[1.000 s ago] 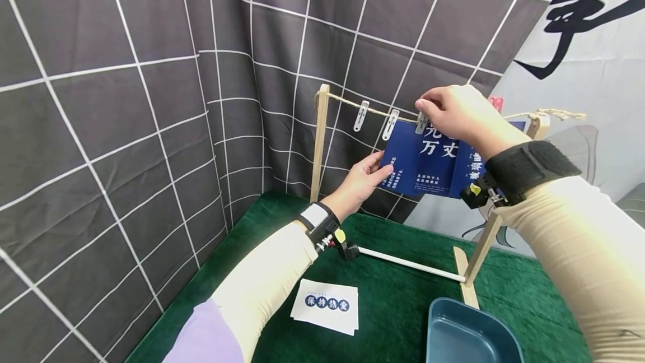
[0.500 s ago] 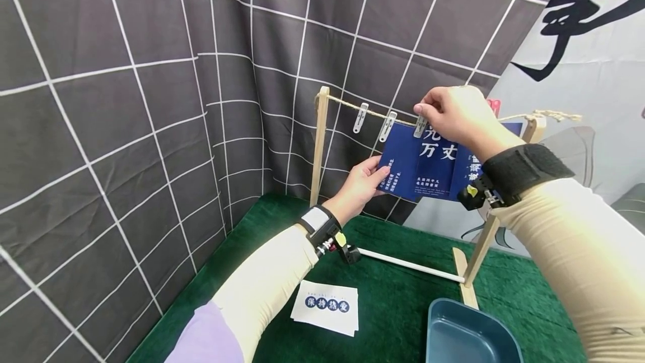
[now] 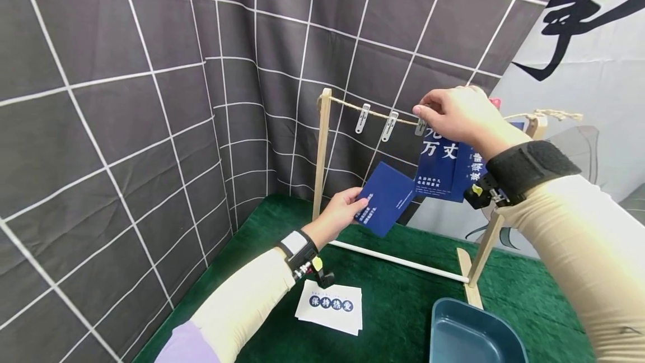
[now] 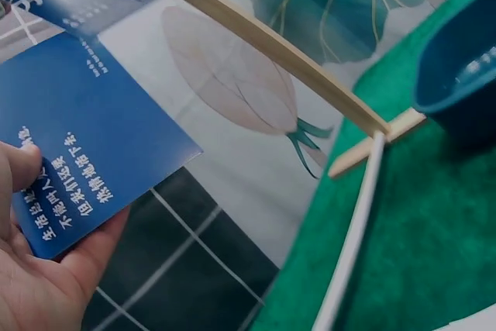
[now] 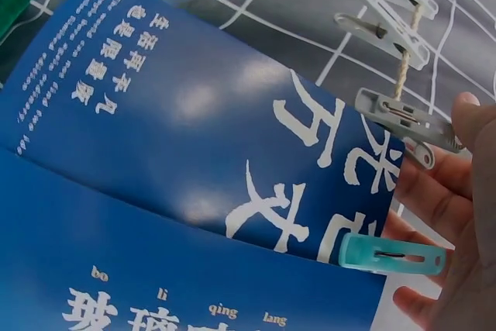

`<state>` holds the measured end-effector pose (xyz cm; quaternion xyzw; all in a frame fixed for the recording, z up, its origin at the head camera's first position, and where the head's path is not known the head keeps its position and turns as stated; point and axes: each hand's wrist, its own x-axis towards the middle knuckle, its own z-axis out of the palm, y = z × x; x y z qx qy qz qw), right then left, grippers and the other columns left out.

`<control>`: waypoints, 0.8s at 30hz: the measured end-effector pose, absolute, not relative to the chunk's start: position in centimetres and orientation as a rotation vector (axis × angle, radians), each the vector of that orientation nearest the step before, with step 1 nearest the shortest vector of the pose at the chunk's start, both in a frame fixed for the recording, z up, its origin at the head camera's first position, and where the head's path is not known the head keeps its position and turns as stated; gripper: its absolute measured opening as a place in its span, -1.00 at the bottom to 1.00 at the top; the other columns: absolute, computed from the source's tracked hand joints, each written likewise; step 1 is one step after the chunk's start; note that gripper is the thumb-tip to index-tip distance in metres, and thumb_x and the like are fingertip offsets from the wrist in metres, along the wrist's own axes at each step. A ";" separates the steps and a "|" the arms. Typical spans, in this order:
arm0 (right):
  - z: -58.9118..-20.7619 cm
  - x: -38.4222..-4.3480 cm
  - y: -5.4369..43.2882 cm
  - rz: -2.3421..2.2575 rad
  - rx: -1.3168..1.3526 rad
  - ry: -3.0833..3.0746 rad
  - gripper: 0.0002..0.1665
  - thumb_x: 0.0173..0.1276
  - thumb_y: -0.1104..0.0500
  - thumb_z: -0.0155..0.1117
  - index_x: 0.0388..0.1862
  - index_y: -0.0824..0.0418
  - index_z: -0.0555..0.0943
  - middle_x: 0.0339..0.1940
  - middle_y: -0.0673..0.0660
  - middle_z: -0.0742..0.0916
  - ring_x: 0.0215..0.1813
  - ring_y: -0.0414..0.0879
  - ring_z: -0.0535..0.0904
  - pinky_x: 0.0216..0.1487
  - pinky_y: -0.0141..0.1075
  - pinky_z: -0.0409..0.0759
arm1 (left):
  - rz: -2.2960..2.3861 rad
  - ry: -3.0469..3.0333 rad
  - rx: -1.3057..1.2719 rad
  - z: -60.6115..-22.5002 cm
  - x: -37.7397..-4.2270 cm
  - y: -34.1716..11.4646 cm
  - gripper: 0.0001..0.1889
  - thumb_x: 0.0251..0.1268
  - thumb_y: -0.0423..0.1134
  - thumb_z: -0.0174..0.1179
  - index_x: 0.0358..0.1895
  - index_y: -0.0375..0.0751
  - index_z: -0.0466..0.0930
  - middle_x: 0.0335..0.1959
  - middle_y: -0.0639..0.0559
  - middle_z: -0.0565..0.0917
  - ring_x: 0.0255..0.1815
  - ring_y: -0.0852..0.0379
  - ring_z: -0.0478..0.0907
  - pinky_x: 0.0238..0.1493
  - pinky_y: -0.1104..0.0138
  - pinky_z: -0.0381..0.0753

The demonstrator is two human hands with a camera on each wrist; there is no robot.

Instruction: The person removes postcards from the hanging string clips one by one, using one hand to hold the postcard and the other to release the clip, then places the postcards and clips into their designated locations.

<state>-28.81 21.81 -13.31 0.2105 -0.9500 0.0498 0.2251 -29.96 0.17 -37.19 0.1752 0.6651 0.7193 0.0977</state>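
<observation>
In the head view my left hand (image 3: 340, 212) pinches a blue card (image 3: 385, 198) with small white writing by its left edge, thumb in front. The left wrist view shows the same card (image 4: 93, 137), tilted, with fingers behind it. Up at the rope, my right hand (image 3: 456, 111) pinches the end of a grey clothespin (image 5: 407, 120) between thumb and fingers. This clothespin overlaps the top corner of a hanging blue card (image 5: 209, 114) with large white characters. A teal clothespin (image 5: 391, 253) grips that card's top edge at its other corner.
Two pale clothespins (image 3: 389, 126) hang on the rope left of my right hand. The rope spans a wooden stand (image 3: 322, 150). Another blue card (image 5: 178, 261) hangs alongside. White cards (image 3: 330, 307) lie on the green cloth (image 3: 393, 307), left of a blue tray (image 3: 435, 324).
My left hand has moved down and left, taking its blue card away from the rope and the hanging card. The right hand stays at the grey clothespin.
</observation>
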 end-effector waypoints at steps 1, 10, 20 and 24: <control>-13.2 -28.8 21.9 0.135 0.582 -2.629 -0.47 0.59 -0.12 0.03 0.14 0.28 0.64 -0.17 0.27 0.78 -0.18 0.13 0.68 -0.06 0.08 0.53 | 2.103 1.983 0.514 -37.6 -29.7 -0.2 -0.68 0.59 -0.34 0.01 0.28 -0.26 0.53 0.07 -0.22 0.70 -0.02 -0.01 0.70 0.01 0.06 0.69; -12.3 -28.2 22.8 0.165 0.550 -2.638 -0.31 0.61 -0.17 -0.09 0.45 0.29 0.39 0.11 0.42 0.68 0.14 0.34 0.58 0.16 0.26 0.45 | 1.831 2.119 0.484 -41.7 -27.9 -4.1 -0.72 0.57 -0.29 0.05 0.20 -0.24 0.59 -0.04 -0.17 0.73 -0.13 -0.01 0.72 -0.08 0.08 0.72; -11.9 -27.9 23.9 0.232 0.532 -2.640 -0.36 0.63 -0.13 -0.12 0.35 0.32 0.48 0.17 0.43 0.64 0.18 0.35 0.53 0.20 0.28 0.39 | 1.528 2.245 0.472 -43.7 -27.0 -6.0 -0.80 0.51 -0.28 0.13 0.05 -0.19 0.67 -0.21 -0.06 0.70 -0.24 0.04 0.66 -0.18 0.16 0.68; -11.7 -27.8 23.9 0.222 0.533 -2.643 -0.37 0.63 -0.14 -0.11 0.33 0.32 0.50 0.17 0.43 0.64 0.18 0.35 0.53 0.21 0.29 0.39 | 1.407 2.251 0.494 -44.2 -26.7 -6.5 -0.81 0.49 -0.31 0.13 -0.01 -0.18 0.70 -0.23 -0.03 0.73 -0.25 0.04 0.70 -0.17 0.14 0.68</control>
